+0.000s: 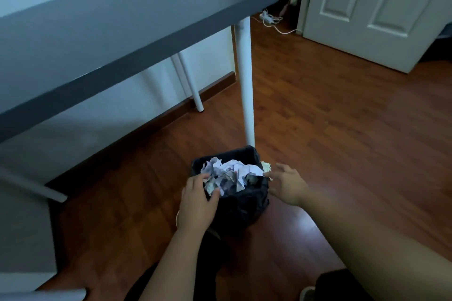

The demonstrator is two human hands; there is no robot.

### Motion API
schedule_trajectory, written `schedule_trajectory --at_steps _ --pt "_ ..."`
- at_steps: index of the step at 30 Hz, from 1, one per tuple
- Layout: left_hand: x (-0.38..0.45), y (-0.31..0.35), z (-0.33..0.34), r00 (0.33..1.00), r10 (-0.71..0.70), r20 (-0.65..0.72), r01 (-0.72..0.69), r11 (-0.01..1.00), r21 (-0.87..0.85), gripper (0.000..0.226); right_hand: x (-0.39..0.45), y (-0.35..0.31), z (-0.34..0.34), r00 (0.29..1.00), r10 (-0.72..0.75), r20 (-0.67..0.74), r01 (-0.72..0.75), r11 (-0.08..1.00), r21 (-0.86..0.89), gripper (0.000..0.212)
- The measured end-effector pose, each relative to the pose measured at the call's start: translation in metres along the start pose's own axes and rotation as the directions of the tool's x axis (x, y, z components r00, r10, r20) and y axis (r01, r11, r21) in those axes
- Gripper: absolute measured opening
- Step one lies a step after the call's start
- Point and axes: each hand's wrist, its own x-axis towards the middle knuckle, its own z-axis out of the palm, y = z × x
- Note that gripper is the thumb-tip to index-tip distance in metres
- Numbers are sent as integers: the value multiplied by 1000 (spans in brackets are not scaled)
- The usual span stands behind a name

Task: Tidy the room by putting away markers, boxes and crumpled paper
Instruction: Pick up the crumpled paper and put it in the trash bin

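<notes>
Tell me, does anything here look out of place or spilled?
Yes. The crumpled white paper is heaped above the rim of the small black-lined bin, and one pale scrap hangs over its right edge, beside the right hand.

Bare forearms — no sleeves; dark trousers [342, 283].
</notes>
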Motion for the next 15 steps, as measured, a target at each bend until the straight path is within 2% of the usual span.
schedule_trajectory --at_steps 3,5,6,8,10,11,13,15 --pt "15 -1 0 996 -84 24 83 995 57 54 -1 5 -14 998 55 -35 -54 998 40 46" --pt "25 -7 2 963 -264 55 264 964 -2 63 0 15 -17 992 121 -30 -118 989 86 43" --pt "31 -11 4 917 -388 92 395 916 -71 68 0 22 -16 988 155 -19 -150 977 153 42" --pt "40 -17 17 773 -593 223 633 740 -228 74 5 30 -8 978 201 55 -204 865 458 43" --pt "49 -25 34 663 -654 364 745 532 -403 57 16 23 7 970 183 160 -242 674 698 47" --pt "54 -30 43 637 -660 399 758 443 -479 48 23 16 15 971 155 183 -240 625 743 49" --pt "65 -41 57 616 -690 381 737 333 -588 48 42 2 30 983 108 146 -181 574 799 51" --pt "76 -51 65 599 -725 340 697 262 -667 51 64 -9 38 992 112 61 -118 632 766 51"
